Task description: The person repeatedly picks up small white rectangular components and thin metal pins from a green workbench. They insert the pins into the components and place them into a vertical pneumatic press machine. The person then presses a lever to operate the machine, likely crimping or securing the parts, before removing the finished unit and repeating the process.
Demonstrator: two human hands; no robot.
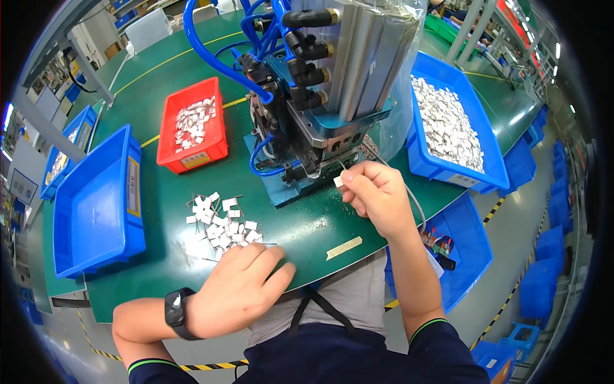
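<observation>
My right hand (377,195) pinches a small white block with thin wire leads (339,182) between thumb and fingers, in front of the pneumatic press (320,137). The block is close to the press's lower tooling; whether it touches cannot be told. My left hand (236,288), with a black wristband (177,312), rests at the near edge of a loose pile of similar white blocks (224,227) on the green table. Its fingers are loosely bent and apart, and nothing shows in them; the thumb is hidden.
A red bin (220,144) and a large blue bin (502,173) hold many white blocks. At left sits a blue bin (96,211) with a bare bottom. Blue air hoses (208,61) rise from the press. A tape strip (344,248) lies near the table edge; another blue bin (473,256) is below.
</observation>
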